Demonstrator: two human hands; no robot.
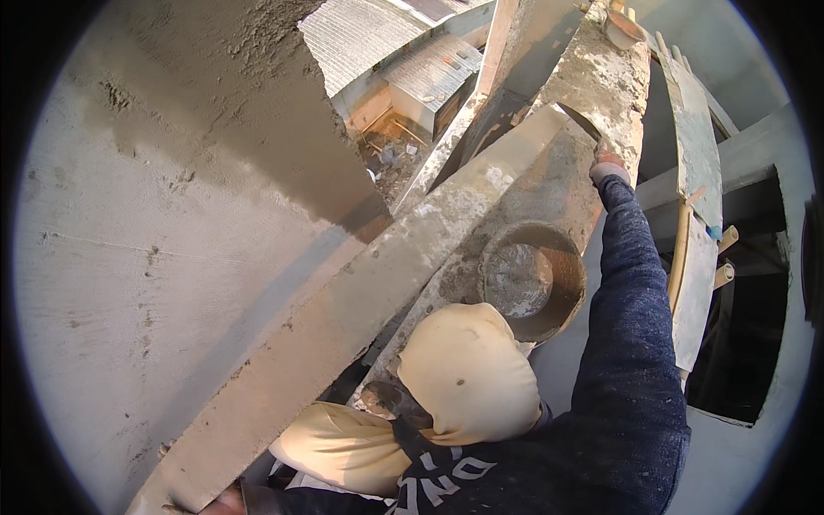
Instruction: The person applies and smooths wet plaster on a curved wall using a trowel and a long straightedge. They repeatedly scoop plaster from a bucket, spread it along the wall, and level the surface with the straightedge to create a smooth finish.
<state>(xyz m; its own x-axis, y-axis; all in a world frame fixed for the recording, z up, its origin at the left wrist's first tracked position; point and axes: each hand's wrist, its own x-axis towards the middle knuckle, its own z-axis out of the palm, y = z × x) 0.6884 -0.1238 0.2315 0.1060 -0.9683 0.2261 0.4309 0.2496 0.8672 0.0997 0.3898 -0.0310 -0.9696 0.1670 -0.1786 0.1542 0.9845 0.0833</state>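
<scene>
A long, flat, mortar-smeared board [343, 318] runs diagonally from the lower left to the upper middle, beside a partly plastered wall [146, 283]. My left hand [226, 501] is at its lower end, cut by the picture's rim, with the fingers closed against its edge. My right arm reaches far forward. At its end my right hand [608, 163] is closed on a thin, dark, curved blade [581, 122], near the board's far end; the handle is hidden. Between my arm and the board stands a mortar-crusted bucket [571, 296] with grey residue inside, just beyond my raised cream-trousered knees.
The bucket stands on a mortar-stained plank [549, 193]. A small bowl [623, 30] sits at the far end of the rough ledge [596, 73]. Bamboo poles [682, 257] and a dark opening [742, 335] are on the right. Corrugated roofs [365, 39] lie far below.
</scene>
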